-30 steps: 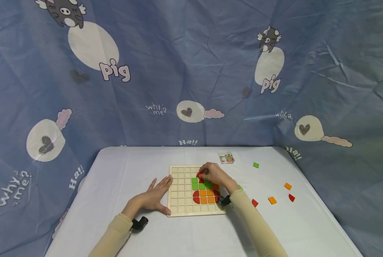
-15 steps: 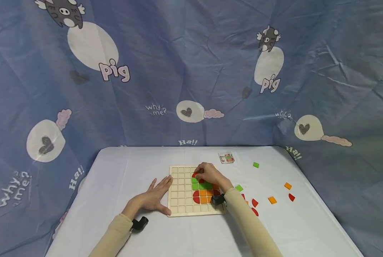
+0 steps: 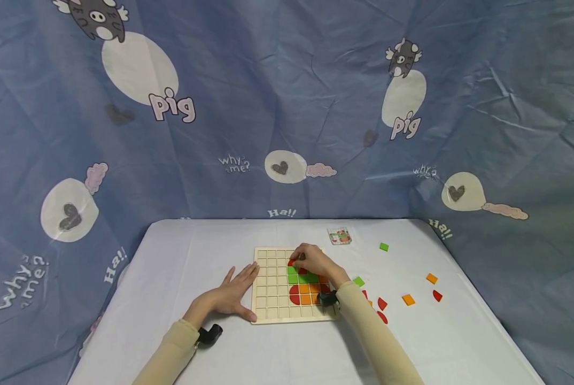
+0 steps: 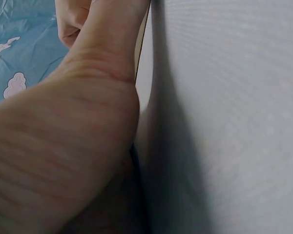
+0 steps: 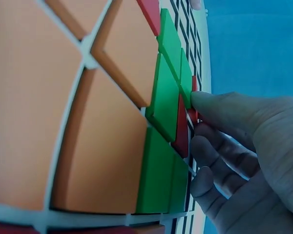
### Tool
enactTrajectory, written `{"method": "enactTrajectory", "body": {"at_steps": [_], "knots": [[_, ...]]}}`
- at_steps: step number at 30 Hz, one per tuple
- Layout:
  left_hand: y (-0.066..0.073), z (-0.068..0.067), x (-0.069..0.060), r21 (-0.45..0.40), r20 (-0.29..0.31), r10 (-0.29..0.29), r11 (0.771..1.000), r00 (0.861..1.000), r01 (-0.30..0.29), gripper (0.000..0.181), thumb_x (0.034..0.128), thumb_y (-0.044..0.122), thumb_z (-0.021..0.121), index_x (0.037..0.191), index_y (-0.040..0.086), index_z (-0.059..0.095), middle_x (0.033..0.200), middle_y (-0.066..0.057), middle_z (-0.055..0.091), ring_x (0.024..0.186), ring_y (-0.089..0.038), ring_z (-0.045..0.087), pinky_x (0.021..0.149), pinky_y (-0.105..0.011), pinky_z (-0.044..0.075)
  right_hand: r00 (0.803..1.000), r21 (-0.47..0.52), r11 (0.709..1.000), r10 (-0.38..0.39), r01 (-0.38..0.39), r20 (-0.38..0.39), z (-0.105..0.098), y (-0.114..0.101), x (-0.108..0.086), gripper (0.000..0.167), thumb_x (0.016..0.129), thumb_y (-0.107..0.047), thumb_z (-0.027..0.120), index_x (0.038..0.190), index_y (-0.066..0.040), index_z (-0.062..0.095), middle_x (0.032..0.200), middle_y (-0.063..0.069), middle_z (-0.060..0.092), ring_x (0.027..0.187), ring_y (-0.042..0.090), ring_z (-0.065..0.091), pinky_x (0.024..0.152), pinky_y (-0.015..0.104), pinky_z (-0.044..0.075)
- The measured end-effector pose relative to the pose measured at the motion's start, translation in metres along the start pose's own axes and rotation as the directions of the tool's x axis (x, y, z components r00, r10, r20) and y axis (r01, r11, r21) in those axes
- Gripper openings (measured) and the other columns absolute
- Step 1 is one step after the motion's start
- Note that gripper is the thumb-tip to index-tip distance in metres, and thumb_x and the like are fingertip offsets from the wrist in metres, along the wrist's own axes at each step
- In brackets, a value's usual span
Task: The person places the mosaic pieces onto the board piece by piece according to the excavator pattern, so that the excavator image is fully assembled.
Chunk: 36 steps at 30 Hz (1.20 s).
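Observation:
A wooden grid board [image 3: 272, 299] lies on the white table. My left hand [image 3: 229, 297] rests at its left edge, fingers spread, with the thumb near the lower corner. Over the upper part of the board, my right hand [image 3: 314, 260] pinches a red rounded tile [image 3: 291, 262] between thumb and fingers, just above the green tiles [image 3: 293, 275]. The right wrist view shows the thumb beside this tile, partly hidden by the fingertips. Lower on the board sit orange tiles [image 3: 305, 294] with a red rounded tile [image 3: 294, 295] at their left. My right hand and wrist cover some tiles.
A small picture card [image 3: 339, 236] lies behind the board. Loose tiles are scattered at the right: a green square [image 3: 384, 246], orange squares [image 3: 408, 300] and red rounded pieces [image 3: 437, 295]. A patterned blue cloth [image 3: 287, 107] hangs behind the table.
My right hand has shifted a little left with the red tile, to the cell above the green tiles, and has barely moved in the last half second. My left hand has stayed put.

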<state>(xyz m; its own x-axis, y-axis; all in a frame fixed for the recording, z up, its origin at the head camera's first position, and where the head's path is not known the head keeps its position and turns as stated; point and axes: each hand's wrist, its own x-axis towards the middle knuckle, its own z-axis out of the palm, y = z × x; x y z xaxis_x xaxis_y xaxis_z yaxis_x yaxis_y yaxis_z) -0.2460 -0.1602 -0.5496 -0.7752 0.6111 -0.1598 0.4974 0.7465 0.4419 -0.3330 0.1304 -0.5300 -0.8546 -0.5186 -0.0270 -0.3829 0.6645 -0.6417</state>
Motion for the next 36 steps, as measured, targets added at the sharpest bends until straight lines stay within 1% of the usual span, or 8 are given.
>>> {"method": "enactTrajectory", "body": {"at_steps": [6,11,15,19,24,28,33,36], "knots": [[0.003,-0.002,-0.001,0.011,0.004,0.002,1.000,1.000,-0.002,0.134,0.0624,0.073,0.072,0.155,0.003,0.005,0.163,-0.014,0.000,0.151,-0.031,0.000,0.118,-0.060,-0.007,1.000,0.008,1.000,0.019,-0.019,0.008,-0.002,0.001,-0.002,0.017,0.090,-0.017,0.068,0.107,-0.013,0.070,0.098,-0.002,0.063,0.081,0.009,0.060,0.067,0.024,0.053],[0.002,-0.002,-0.001,0.015,0.002,0.007,1.000,1.000,-0.007,0.133,0.0627,0.073,0.071,0.155,0.003,0.005,0.163,-0.014,0.000,0.151,-0.032,0.001,0.118,-0.060,-0.007,0.999,0.013,1.000,0.021,-0.020,-0.036,-0.009,0.009,-0.011,0.022,0.093,-0.022,0.066,0.112,-0.011,0.068,0.100,-0.003,0.066,0.086,0.008,0.061,0.073,0.025,0.054],[0.003,-0.003,-0.001,0.012,-0.003,0.011,1.000,1.000,-0.010,0.133,0.0631,0.072,0.072,0.155,0.002,0.005,0.163,-0.015,0.001,0.151,-0.032,0.001,0.118,-0.061,-0.007,0.995,-0.017,0.999,0.033,-0.035,-0.092,-0.018,0.018,-0.030,0.019,0.092,-0.023,0.066,0.108,-0.013,0.069,0.095,-0.004,0.065,0.082,0.008,0.060,0.071,0.025,0.053],[0.003,-0.003,-0.001,0.011,-0.001,0.014,1.000,1.000,-0.014,0.133,0.0631,0.072,0.072,0.155,0.002,0.005,0.163,-0.015,0.000,0.151,-0.033,0.001,0.118,-0.061,-0.006,0.984,0.001,0.995,0.103,-0.104,-0.147,-0.026,0.027,-0.062,0.017,0.089,-0.022,0.069,0.103,-0.012,0.067,0.088,-0.003,0.063,0.077,0.010,0.057,0.065,0.025,0.050],[0.002,-0.003,-0.001,0.025,-0.001,0.002,1.000,1.000,-0.002,0.134,0.0621,0.075,0.070,0.155,0.004,0.005,0.163,-0.014,0.000,0.151,-0.032,0.001,0.118,-0.061,-0.006,0.942,0.045,0.971,0.238,-0.234,-0.236,-0.038,0.045,-0.112,0.025,0.084,-0.023,0.075,0.103,-0.010,0.063,0.089,-0.001,0.061,0.075,0.013,0.053,0.060,0.023,0.046],[0.002,-0.003,-0.001,0.028,-0.007,0.001,1.000,1.000,-0.001,0.134,0.0614,0.075,0.070,0.155,0.003,0.006,0.163,-0.014,0.000,0.151,-0.032,0.002,0.118,-0.062,-0.006,0.894,0.043,0.940,0.337,-0.340,-0.294,-0.049,0.063,-0.154,0.034,0.082,-0.026,0.077,0.105,-0.008,0.061,0.096,0.003,0.060,0.077,0.015,0.052,0.062,0.024,0.046],[0.001,-0.002,-0.002,0.020,-0.012,0.016,1.000,1.000,-0.016,0.135,0.0610,0.076,0.070,0.154,0.001,0.007,0.163,-0.015,0.001,0.151,-0.034,0.002,0.117,-0.063,-0.005,0.833,-0.014,0.901,0.396,-0.435,-0.387,-0.062,0.086,-0.201,0.049,0.079,-0.032,0.079,0.113,-0.003,0.059,0.107,0.012,0.054,0.087,0.021,0.053,0.071,0.032,0.047],[0.002,-0.002,-0.001,0.011,-0.016,0.018,1.000,1.000,-0.018,0.135,0.0613,0.075,0.071,0.154,0.001,0.007,0.163,-0.016,0.001,0.151,-0.034,0.002,0.117,-0.063,-0.006,0.800,-0.026,0.880,0.418,-0.474,-0.430,-0.067,0.097,-0.223,0.056,0.079,-0.033,0.079,0.118,0.002,0.055,0.113,0.020,0.049,0.091,0.029,0.056,0.077,0.041,0.051]]}}
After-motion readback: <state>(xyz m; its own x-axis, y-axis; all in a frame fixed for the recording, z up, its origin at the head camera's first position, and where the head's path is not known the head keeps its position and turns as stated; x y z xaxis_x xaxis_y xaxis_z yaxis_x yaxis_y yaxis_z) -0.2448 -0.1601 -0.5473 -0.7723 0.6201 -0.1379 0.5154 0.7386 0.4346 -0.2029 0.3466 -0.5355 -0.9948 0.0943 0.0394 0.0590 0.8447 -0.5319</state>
